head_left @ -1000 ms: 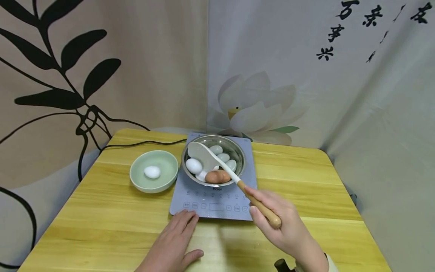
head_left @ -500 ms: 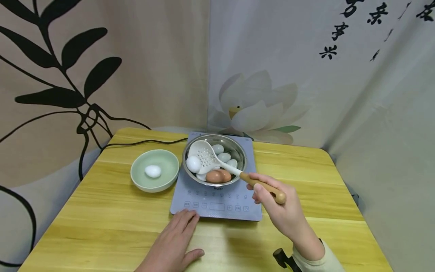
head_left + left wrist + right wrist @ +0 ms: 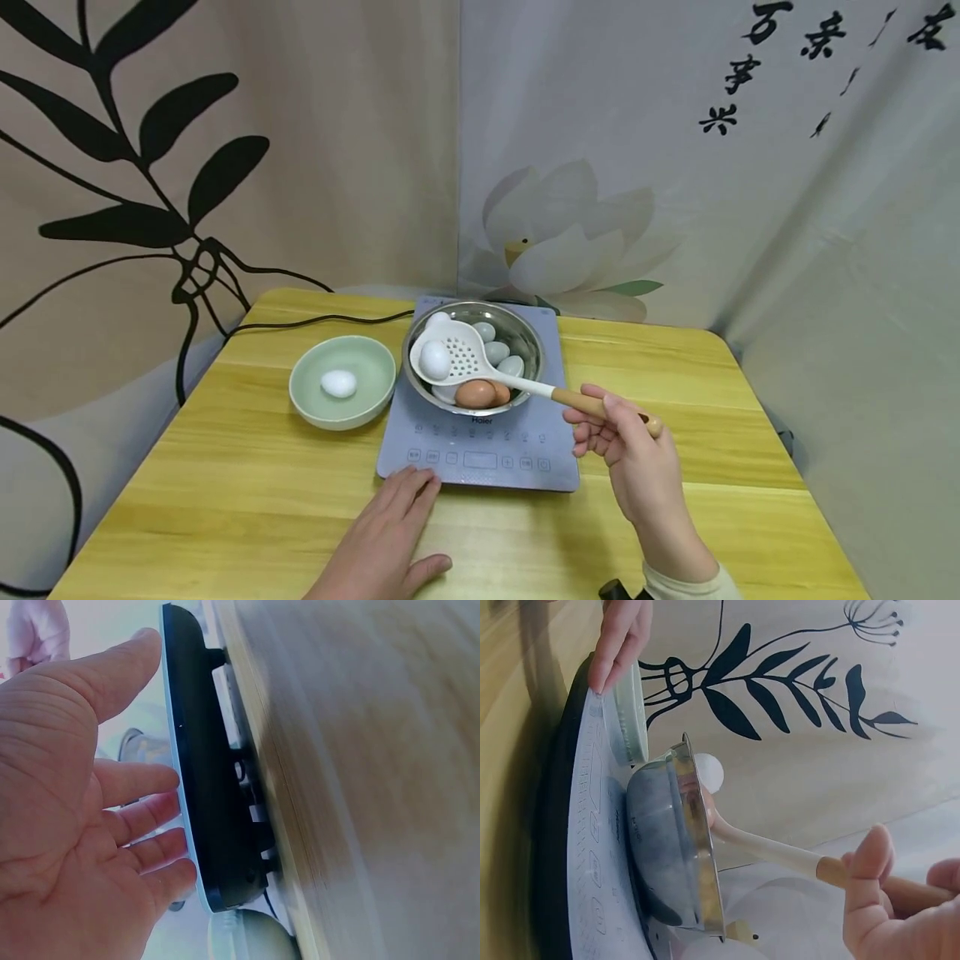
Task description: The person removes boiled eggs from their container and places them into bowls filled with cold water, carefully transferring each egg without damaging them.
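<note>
Head view: green bowl point(image 3: 309, 398) with one egg point(image 3: 339, 384), 9 o'clock of the pot point(image 3: 528, 332). Left hand point(image 3: 384, 533), fingers straight and together, touches the cooker point(image 3: 480, 479) at 7 o'clock. Slotted ladle point(image 3: 481, 367) bears a second egg point(image 3: 435, 360) over the pot; right hand point(image 3: 641, 471), at 4 o'clock, pinches its wooden handle point(image 3: 577, 402).

From here I see a pale cream sleeve point(image 3: 693, 584) ending just behind the bare right hand point(image 3: 641, 475), a small rounded black piece point(image 3: 614, 590) near it, partly cut off by the head view's lower edge, and a left hand point(image 3: 386, 533), bare too
</note>
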The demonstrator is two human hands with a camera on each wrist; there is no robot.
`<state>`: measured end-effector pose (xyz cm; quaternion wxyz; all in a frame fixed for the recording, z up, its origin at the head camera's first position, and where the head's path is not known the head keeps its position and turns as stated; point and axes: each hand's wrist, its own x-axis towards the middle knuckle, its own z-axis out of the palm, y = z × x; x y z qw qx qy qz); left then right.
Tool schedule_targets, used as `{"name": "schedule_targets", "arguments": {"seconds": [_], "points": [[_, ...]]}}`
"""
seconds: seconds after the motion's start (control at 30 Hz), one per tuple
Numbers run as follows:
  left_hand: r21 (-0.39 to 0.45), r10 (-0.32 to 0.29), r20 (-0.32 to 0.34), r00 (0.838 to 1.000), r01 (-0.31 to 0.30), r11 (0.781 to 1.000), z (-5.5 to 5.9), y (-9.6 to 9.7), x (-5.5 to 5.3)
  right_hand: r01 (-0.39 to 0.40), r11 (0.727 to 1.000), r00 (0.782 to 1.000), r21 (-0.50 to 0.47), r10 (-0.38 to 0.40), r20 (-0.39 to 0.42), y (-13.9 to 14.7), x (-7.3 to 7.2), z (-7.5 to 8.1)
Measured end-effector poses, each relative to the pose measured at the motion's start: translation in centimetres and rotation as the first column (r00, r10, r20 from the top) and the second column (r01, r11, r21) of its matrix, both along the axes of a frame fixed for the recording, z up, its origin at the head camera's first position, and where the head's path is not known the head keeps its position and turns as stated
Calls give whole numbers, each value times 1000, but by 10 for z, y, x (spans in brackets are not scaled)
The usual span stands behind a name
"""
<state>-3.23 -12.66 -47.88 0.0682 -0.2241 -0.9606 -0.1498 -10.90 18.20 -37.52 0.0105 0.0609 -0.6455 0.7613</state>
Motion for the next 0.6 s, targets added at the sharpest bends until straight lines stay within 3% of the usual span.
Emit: {"name": "schedule_targets", "arguments": {"seconds": [0.3, 0.43, 0.6], "points": [[3, -12, -26, 1000, 12, 1000, -3, 0, -1, -66, 993, 998, -99, 65, -9, 0, 0, 1], [6, -19, -30, 999, 19, 1000, -4, -1, -2, -84, 990, 996, -111, 83, -15, -9, 2, 7], [3, -15, -22, 1000, 15, 1000, -4, -1, -1, -160, 977, 987, -138, 159, -14, -28, 3, 12]]}}
